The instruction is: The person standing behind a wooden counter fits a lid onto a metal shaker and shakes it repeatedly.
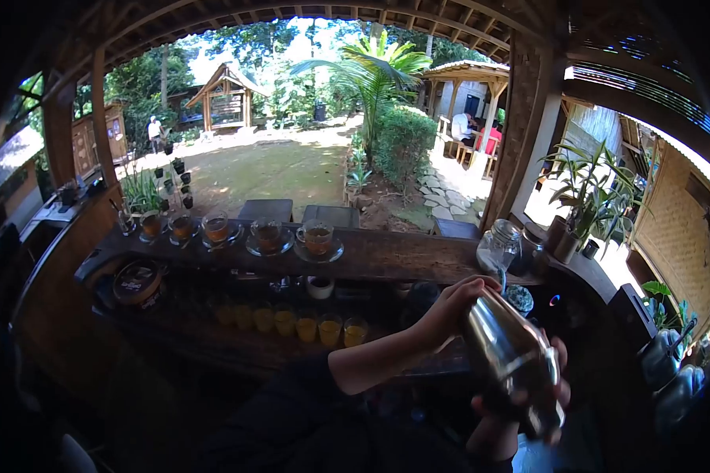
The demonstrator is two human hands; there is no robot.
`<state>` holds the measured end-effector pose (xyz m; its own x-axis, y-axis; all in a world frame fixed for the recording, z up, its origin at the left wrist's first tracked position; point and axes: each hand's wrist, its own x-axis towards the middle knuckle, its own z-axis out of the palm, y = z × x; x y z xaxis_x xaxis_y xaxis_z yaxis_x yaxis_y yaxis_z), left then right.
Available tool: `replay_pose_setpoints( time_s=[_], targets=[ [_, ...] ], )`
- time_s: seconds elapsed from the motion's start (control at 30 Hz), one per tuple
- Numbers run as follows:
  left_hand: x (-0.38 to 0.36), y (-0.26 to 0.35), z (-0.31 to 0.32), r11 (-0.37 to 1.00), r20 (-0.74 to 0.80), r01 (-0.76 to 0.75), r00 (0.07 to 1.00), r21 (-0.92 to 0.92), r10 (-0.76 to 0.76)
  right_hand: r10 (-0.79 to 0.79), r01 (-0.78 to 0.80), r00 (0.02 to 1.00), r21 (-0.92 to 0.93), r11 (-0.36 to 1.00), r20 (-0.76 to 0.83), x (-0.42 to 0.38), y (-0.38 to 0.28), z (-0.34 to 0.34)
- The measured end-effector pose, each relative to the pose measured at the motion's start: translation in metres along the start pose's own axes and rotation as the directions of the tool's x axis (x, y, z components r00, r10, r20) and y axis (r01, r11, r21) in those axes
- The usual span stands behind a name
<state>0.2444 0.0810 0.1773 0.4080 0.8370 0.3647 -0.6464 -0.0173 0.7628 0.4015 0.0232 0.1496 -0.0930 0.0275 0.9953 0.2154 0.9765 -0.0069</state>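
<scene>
A silver metal cocktail shaker (506, 335) is held tilted in front of me, right of the middle of the view. My left hand (456, 307) is closed against its upper end, the fingers partly hidden behind the metal. Around the lower end wrap the fingers of my right hand (562, 386), slightly blurred. Just beyond the shaker, a glass jar (498, 246) with pale contents stands on the wooden counter (402, 254).
Several glass cups of brown drink (317, 236) on saucers line the raised ledge. Below are several glasses of yellow liquid (329, 329) and a white cup (319, 287). A potted plant (588, 189) stands right; large water bottles (674, 378) sit far right. People sit outside.
</scene>
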Motion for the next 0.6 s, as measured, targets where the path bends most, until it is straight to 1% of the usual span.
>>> replay_pose_setpoints(
  time_s=[0.03, 0.07, 0.1, 0.13, 0.17, 0.2, 0.23, 0.27, 0.3, 0.33, 0.37, 0.4, 0.43, 0.47, 0.5, 0.53, 0.57, 0.6],
  targets=[
    [0.007, -0.015, -0.019, 0.985, -0.098, 0.105, 0.988, -0.134, -0.119, -0.026, 0.026, 1.000, -0.030, 0.999, -0.005, 0.015, 0.021, 0.013],
    [0.002, -0.020, -0.034, 0.940, -0.078, 0.234, 0.962, -0.250, -0.260, -0.051, 0.051, 0.999, -0.058, 0.997, -0.009, 0.016, 0.036, 0.022],
    [0.001, -0.035, -0.055, 0.903, -0.136, 0.307, 0.923, -0.299, -0.359, 0.190, -0.192, 0.975, -0.008, 0.981, -0.118, 0.013, 0.034, 0.035],
    [0.002, -0.042, -0.072, 0.861, -0.184, 0.373, 0.873, -0.345, -0.451, 0.415, -0.411, 0.884, 0.065, 0.909, -0.214, 0.014, 0.033, 0.048],
    [-0.005, -0.021, -0.064, 0.874, -0.197, 0.353, 0.880, -0.334, -0.431, 0.330, -0.326, 0.929, 0.052, 0.944, -0.165, 0.019, 0.028, 0.051],
    [-0.020, 0.007, -0.044, 0.899, -0.170, 0.270, 0.924, -0.345, -0.343, 0.118, -0.117, 0.989, 0.008, 0.993, -0.087, 0.030, 0.015, 0.056],
    [-0.033, 0.027, -0.035, 0.913, -0.148, 0.184, 0.956, -0.365, -0.252, 0.044, -0.048, 0.998, 0.077, 0.996, 0.051, 0.047, -0.010, 0.061],
    [-0.042, 0.040, -0.040, 0.947, -0.086, 0.088, 0.989, -0.308, -0.120, -0.038, 0.009, 0.982, 0.157, 0.987, 0.184, 0.056, -0.028, 0.068],
    [-0.054, 0.054, -0.043, 0.960, -0.001, -0.024, 1.000, -0.278, 0.025, -0.045, 0.008, 0.981, 0.190, 0.982, 0.190, 0.049, -0.027, 0.082],
    [-0.067, 0.072, -0.044, 0.958, 0.089, -0.137, 0.982, -0.252, 0.164, -0.173, 0.098, 0.970, 0.376, 0.922, 0.172, 0.038, -0.025, 0.097],
    [-0.079, 0.083, -0.052, 0.938, 0.065, -0.169, 0.978, -0.302, 0.197, -0.289, 0.177, 0.949, 0.545, 0.820, 0.127, 0.031, -0.026, 0.111],
    [-0.088, 0.091, -0.068, 0.935, -0.019, -0.207, 0.977, -0.288, 0.210, -0.137, -0.076, 0.919, 0.507, 0.858, 0.371, 0.063, -0.044, 0.122],
    [-0.094, 0.090, -0.092, 0.898, -0.129, -0.148, 0.986, -0.414, 0.103, -0.158, -0.013, 0.912, 0.411, 0.911, 0.380, 0.074, -0.041, 0.147],
    [-0.101, 0.084, -0.119, 0.833, -0.219, -0.113, 0.976, -0.541, -0.010, -0.183, 0.058, 0.902, 0.311, 0.949, 0.392, 0.075, -0.034, 0.172],
    [-0.116, 0.072, -0.144, 0.784, -0.178, -0.130, 0.984, -0.607, 0.025, -0.015, -0.135, 0.918, 0.348, 0.928, 0.396, 0.056, -0.014, 0.204],
    [-0.128, 0.055, -0.168, 0.824, -0.463, -0.174, 0.878, -0.539, -0.118, 0.153, -0.321, 0.898, 0.379, 0.868, 0.412, 0.037, 0.003, 0.236],
    [-0.149, 0.044, -0.186, 0.770, -0.443, -0.188, 0.886, -0.610, -0.135, 0.330, -0.537, 0.782, 0.304, 0.787, 0.528, 0.034, 0.001, 0.257],
    [-0.167, 0.065, -0.179, 0.716, -0.415, -0.196, 0.898, -0.670, -0.143, 0.209, -0.468, 0.820, 0.412, 0.782, 0.533, 0.040, -0.014, 0.273]
  ],
)
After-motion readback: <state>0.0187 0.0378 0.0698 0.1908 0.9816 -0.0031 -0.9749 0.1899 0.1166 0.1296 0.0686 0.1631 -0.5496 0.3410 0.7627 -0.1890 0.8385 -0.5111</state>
